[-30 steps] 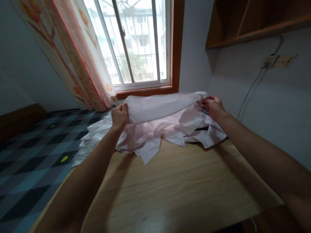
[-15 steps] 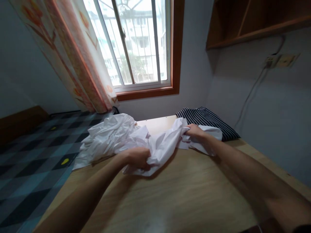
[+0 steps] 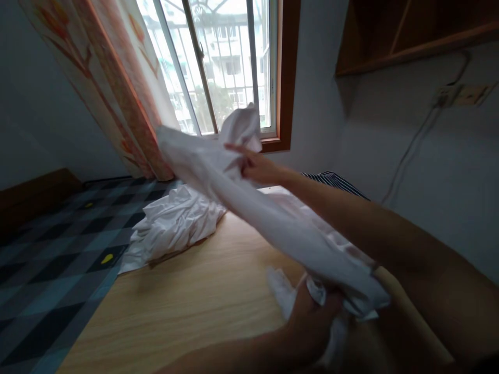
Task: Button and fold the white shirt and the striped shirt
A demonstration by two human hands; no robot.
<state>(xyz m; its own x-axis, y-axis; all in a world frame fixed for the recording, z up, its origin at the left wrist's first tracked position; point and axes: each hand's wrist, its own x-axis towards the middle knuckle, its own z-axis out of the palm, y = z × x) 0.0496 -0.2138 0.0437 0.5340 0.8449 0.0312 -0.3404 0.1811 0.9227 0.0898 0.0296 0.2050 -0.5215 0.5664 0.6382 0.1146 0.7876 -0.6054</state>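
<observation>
A white shirt (image 3: 268, 218) is lifted off the table and stretched slantwise across the view, blurred by motion. My left hand (image 3: 312, 317), low and near me, is closed round a bunched part of it, with loose cloth hanging below the fist. Farther away and higher, my right hand (image 3: 257, 166) grips the cloth in front of the window, its index finger sticking out along the fabric. One end of the shirt flares up above that hand. Crumpled white clothing (image 3: 179, 223) lies in a heap at the table's far left.
The light wooden table (image 3: 175, 306) lies under both hands. A bed with a checked cover (image 3: 47, 270) adjoins its left side. Black-and-white striped cloth (image 3: 331, 179) sits at the far right, partly hidden by my right arm. A wooden shelf (image 3: 413, 47) hangs on the right wall.
The shirt has come up off the table and swung round. My left hand has moved right and toward me; my right hand has risen and gone left. The white heap stays put.
</observation>
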